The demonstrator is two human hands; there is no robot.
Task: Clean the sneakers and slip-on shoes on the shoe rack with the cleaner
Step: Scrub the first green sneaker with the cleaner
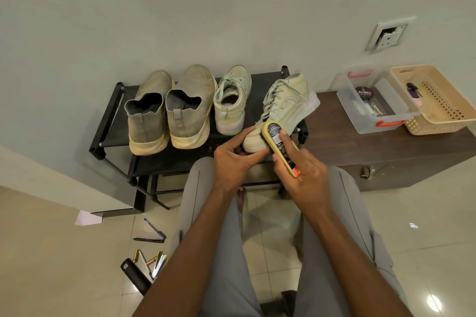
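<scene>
Right hand (306, 177) grips the yellow cleaner (279, 147), its label print too small to read, pressed on the toe of the sneaker (286, 108) that the left hand (235, 159) pinches at the shoe rack (108, 121) front edge. "Cherry" reads on a tin (364, 92) in the clear box (360, 121). Slip-on shoes (170, 110) stand left.

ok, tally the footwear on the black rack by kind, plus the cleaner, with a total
Grey-beige knit slip-on shoes: 2
Pale green lace-up sneakers: 2, one standing on the rack, one steadied at the toe by the left hand
Yellow sponge cleaner with dark label: 1, gripped in the right hand
Total: 5
</scene>
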